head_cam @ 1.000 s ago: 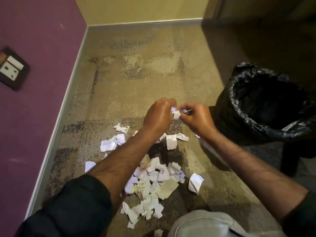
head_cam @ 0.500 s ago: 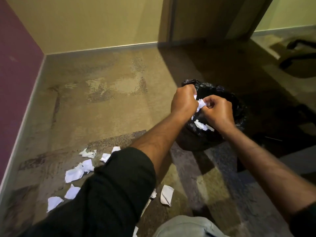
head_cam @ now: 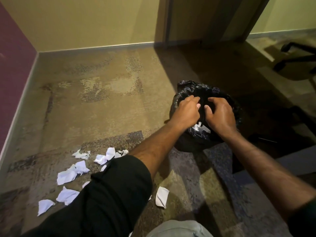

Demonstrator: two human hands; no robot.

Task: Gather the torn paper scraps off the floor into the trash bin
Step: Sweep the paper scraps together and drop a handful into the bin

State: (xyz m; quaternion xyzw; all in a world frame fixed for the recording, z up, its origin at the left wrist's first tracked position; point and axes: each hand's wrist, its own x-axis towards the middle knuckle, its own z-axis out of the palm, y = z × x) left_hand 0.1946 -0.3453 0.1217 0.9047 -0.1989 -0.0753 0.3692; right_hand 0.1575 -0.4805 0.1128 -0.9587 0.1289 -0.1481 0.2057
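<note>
A trash bin (head_cam: pixel 185 93) lined with a black plastic bag stands on the carpet at centre right. Both hands hover over its mouth. My left hand (head_cam: pixel 185 111) has its fingers spread and holds nothing. My right hand (head_cam: pixel 220 113) is likewise open and empty. White paper scraps (head_cam: pixel 199 125) show inside the bin between my wrists. Several torn white scraps (head_cam: pixel 66 176) lie on the carpet at lower left, partly hidden by my black sleeve. One scrap (head_cam: pixel 161 196) lies apart, below the bin.
A purple wall (head_cam: pixel 12 74) runs along the left and a yellow wall (head_cam: pixel 85 23) along the back. A dark door frame (head_cam: pixel 201 19) stands behind the bin. Black office chair legs (head_cam: pixel 297 57) sit at the far right. My grey trouser knee (head_cam: pixel 176 229) is at the bottom.
My hands carried a bunch of scraps from the floor pile to the bin, then opened over it. The scraps have dropped inside, and the view swung right.
</note>
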